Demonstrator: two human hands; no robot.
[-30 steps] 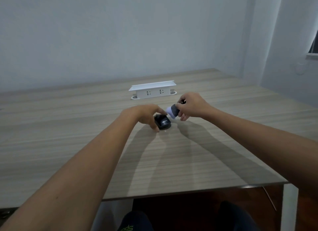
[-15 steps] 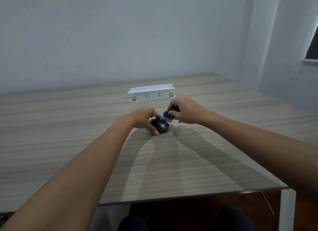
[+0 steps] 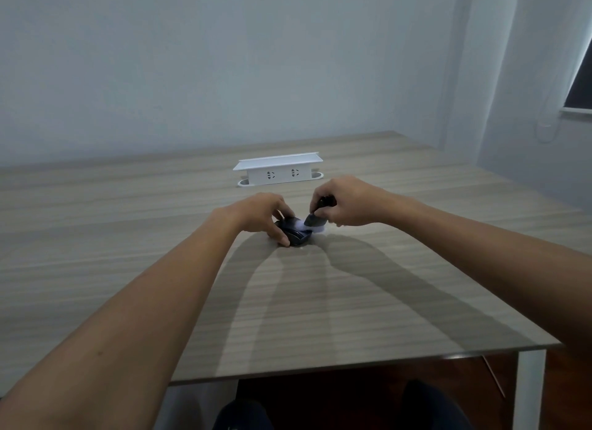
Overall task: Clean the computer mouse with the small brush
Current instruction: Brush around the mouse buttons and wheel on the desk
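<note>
A small black computer mouse (image 3: 296, 234) lies on the wooden table (image 3: 128, 224), near its middle. My left hand (image 3: 261, 215) grips the mouse from the left, thumb at its near side and fingers over its far edge. My right hand (image 3: 344, 205) holds a small brush (image 3: 315, 219) with a dark handle and pale bristles. The bristles touch the right top of the mouse. Most of the handle is hidden inside my fingers.
A white socket box (image 3: 278, 170) with a raised lid stands on the table just behind my hands. The table's near edge and a white leg (image 3: 528, 388) are at the lower right. A wall runs behind the table.
My right hand has brought the brush down from beside the mouse onto its top right. My left hand keeps its hold on the mouse. The camera has tilted a little.
</note>
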